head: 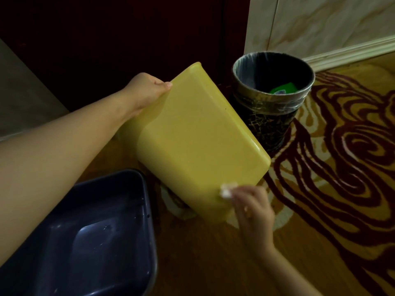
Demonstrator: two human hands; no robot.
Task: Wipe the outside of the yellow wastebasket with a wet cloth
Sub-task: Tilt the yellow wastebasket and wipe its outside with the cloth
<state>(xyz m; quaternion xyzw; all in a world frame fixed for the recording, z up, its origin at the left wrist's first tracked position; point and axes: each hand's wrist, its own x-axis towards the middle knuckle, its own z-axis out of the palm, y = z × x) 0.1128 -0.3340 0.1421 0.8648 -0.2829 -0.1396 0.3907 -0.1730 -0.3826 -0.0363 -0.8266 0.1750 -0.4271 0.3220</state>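
The yellow rectangular plastic wastebasket (198,142) is held tilted above the floor in the middle of the scene, one broad side facing up, one end high and far-left, the other end low and near-right. Which end is the mouth cannot be told. The left hand (147,92) grips the far upper edge, thumb lying on the outer face and the other fingers hidden behind the wall, apparently curled over the edge. The right hand (252,208) is at the near lower corner, its fingers closed around a small white wadded cloth (226,190) pressed against the yellow wall.

A dark blue rectangular plastic basin (96,238) sits near-left on the patterned brown floor (342,167), just beside the wastebasket; whether it holds water is hard to tell. A round dark bin with a clear liner (273,92) stands behind it to the far right, close to the yellow wall.

The step in hand appears to be wiping the lower corner of the upturned face. To do it well, the left hand should brace the wastebasket firmly so the pressure does not rock it. Long overlapping strokes from the corner up along the face would likely serve better than dabs, since the cloth is small. The rounded edges and the end face deserve separate passes, turning the wastebasket with the left hand. Re-wetting the cloth would help once it drags.
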